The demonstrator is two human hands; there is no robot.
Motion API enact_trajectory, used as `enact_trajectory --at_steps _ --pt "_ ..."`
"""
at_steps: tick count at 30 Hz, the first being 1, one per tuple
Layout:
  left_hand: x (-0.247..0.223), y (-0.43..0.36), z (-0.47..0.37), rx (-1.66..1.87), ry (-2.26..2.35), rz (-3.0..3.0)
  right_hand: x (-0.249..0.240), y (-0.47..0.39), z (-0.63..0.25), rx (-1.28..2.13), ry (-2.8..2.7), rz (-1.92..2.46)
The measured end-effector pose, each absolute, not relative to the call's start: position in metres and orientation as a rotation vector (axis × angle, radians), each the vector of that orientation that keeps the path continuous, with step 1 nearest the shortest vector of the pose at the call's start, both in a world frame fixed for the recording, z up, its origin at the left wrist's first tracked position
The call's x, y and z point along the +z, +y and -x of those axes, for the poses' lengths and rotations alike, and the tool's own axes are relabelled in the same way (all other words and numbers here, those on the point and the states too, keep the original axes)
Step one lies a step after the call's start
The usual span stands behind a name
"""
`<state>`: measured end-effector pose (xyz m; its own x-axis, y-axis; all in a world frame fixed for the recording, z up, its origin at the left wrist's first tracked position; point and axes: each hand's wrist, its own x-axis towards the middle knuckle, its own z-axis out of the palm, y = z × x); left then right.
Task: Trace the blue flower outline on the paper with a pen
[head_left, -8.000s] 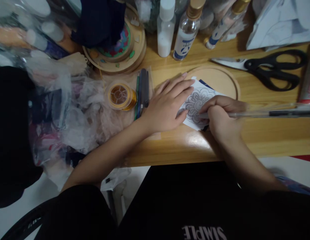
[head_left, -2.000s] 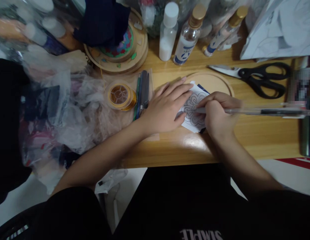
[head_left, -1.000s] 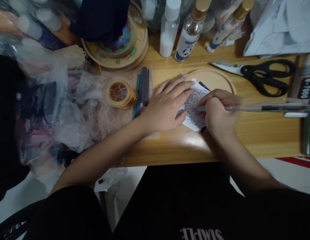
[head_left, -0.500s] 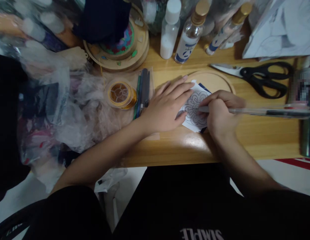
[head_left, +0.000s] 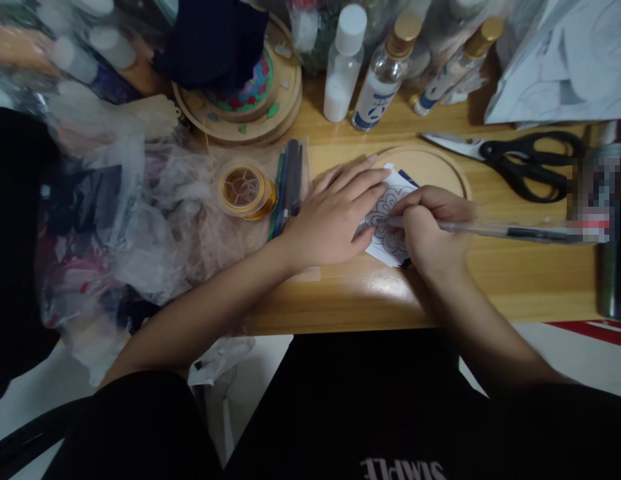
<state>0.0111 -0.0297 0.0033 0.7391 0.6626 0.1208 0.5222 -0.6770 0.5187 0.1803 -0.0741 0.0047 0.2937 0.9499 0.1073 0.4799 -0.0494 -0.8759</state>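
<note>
My left hand (head_left: 340, 212) lies flat with its fingers stretched over the left side of a white paper (head_left: 383, 252) printed with a flower pattern in black lines. Held in my right hand (head_left: 435, 230) is a clear-barrelled pen (head_left: 495, 230), lying almost level, its tip on the middle of the flower. Dark blue material (head_left: 408, 178) peeks out from under the paper's edge. Behind them, a round wooden disc (head_left: 435, 163) lies on the table, partly covered by the paper and my right hand.
Black-handled scissors (head_left: 510, 157) lie behind my right hand. Bottles (head_left: 377, 80) stand at the back. Left of my left hand are several pens (head_left: 290, 180), a spool of golden thread (head_left: 245, 193) and crumpled plastic bags (head_left: 160, 220). A round wooden piece (head_left: 285, 100) bears dark cloth (head_left: 215, 40).
My right hand and the pen have moved slightly left across the flower pattern. My left hand stays in place on the paper. The view has shifted a little.
</note>
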Motion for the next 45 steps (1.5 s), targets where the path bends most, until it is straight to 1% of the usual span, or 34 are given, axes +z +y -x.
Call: enact_trajectory --at_steps 11,19,25,41,45 --pt "0.0055 -0.0299 -0.0109 0.408 0.895 -2.488 0.0057 -0.0736 -0.1792 0.686 -1.271 1.631" --pt "0.0034 -0.0295 -0.0111 0.405 0.891 -2.495 0.0039 -0.0748 -0.1808 0.654 -1.317 1.684" --pt "0.0022 -0.0297 -0.0104 0.435 0.879 -2.478 0.0052 -0.0753 -0.1796 0.666 -1.250 1.625" --pt "0.0015 -0.0299 -0.0104 0.429 0.874 -2.478 0.0033 -0.0744 -0.1793 0.654 -1.298 1.606" --pt "0.0025 -0.0297 -0.0102 0.418 0.886 -2.490 0.0042 -0.0755 -0.1788 0.653 -1.233 1.592"
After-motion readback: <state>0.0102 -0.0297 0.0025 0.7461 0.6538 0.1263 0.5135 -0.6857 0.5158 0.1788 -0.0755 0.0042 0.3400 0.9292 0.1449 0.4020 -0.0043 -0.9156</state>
